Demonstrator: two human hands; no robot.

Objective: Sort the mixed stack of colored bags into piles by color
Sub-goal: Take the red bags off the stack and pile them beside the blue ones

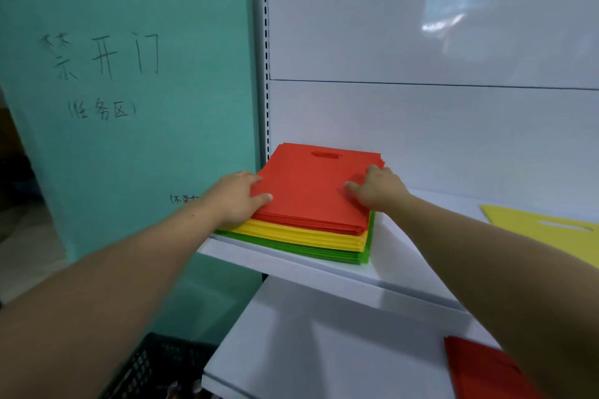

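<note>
A stack of flat bags lies at the left end of the upper white shelf [291, 266]: red bags [311, 191] on top, yellow bags [304, 236] under them, green bags [308, 251] at the bottom. My left hand [238, 196] grips the stack's left edge, thumb lying on the top red bag. My right hand [377, 188] holds the right side of the red layer, fingers spread on the top bag. A single yellow bag [547, 230] lies further right on the same shelf. A red bag [479, 369] lies on the lower shelf.
A teal wall panel [129, 107] with handwritten characters stands left of the shelving. A slotted metal upright [266, 58] runs up beside the stack. A black mesh basket [155, 369] sits on the floor at lower left. The lower white shelf [324, 350] juts forward.
</note>
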